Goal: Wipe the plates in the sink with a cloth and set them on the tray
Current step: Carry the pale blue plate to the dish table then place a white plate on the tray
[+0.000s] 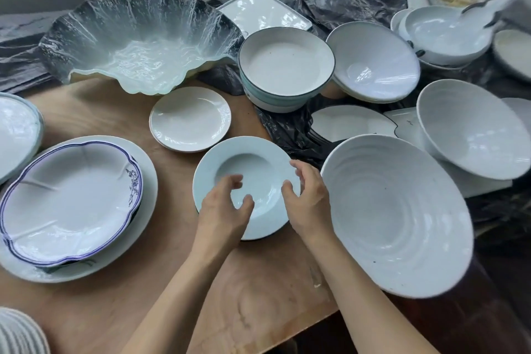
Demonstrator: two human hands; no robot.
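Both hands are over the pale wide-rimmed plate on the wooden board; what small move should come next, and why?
Probably draw both hands back: the left hand and right hand hover with loosely curled fingers and grip nothing, and the wide-rimmed plate already lies flat on the wooden board.

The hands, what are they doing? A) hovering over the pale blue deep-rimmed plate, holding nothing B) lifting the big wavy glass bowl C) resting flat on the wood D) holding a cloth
A: the left hand and right hand are over the pale blue plate with loosely curled fingers and hold nothing.
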